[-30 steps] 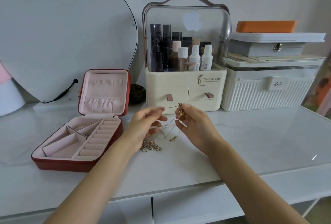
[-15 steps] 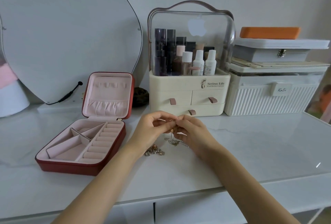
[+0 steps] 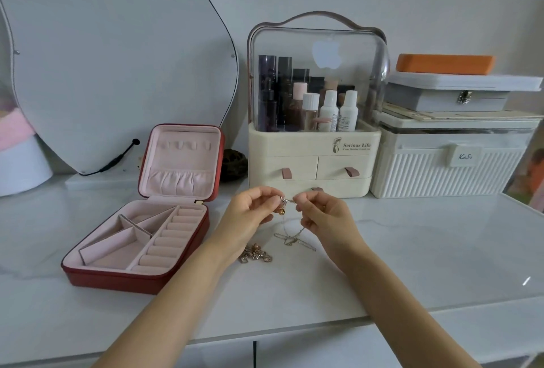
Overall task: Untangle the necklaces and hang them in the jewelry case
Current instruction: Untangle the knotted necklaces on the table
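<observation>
Both forearms bare — no sleeves, a ring [image 3: 323, 207] on the right hand [image 3: 325, 214].

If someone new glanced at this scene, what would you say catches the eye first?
Centre stage, the left hand and right hand pinch a tangled necklace above the white counter. Left of them lies the open red jewelry case; behind stands a clear-domed cosmetics organizer.

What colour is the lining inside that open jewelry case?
Pale pink, inside a dark red shell; the head view shows the jewelry case clearly.
</observation>
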